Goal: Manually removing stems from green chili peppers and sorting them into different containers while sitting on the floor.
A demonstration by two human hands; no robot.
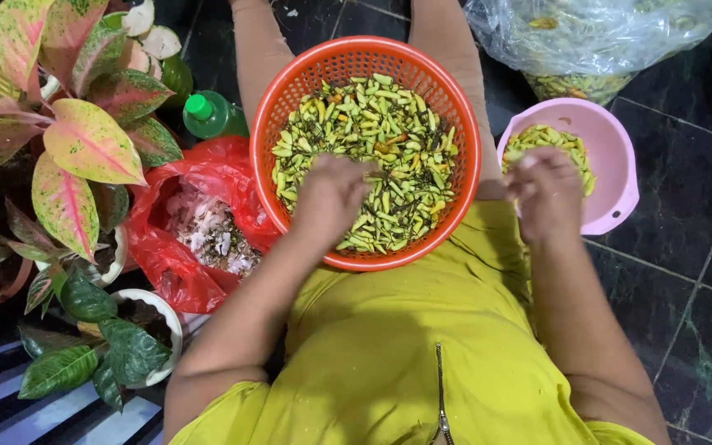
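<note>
An orange plastic basket (pixel 290 91) rests on my lap, filled with small green and yellow chili peppers (pixel 381 124). My left hand (pixel 330 198) reaches into the basket's near side, fingers curled down among the peppers. My right hand (pixel 547 194) hovers over the near rim of a pink bowl (pixel 615 156) at the right, fingers bunched as if pinching something small; what it holds is blurred. The pink bowl holds a small heap of green peppers (pixel 550 142).
A red plastic bag (pixel 166 247) with pale scraps lies left of the basket. A green-capped bottle (pixel 208 114) stands behind it. Potted plants with pink-green leaves (pixel 76 140) crowd the left. A clear bag of peppers (pixel 587 41) sits at the back right on dark tiles.
</note>
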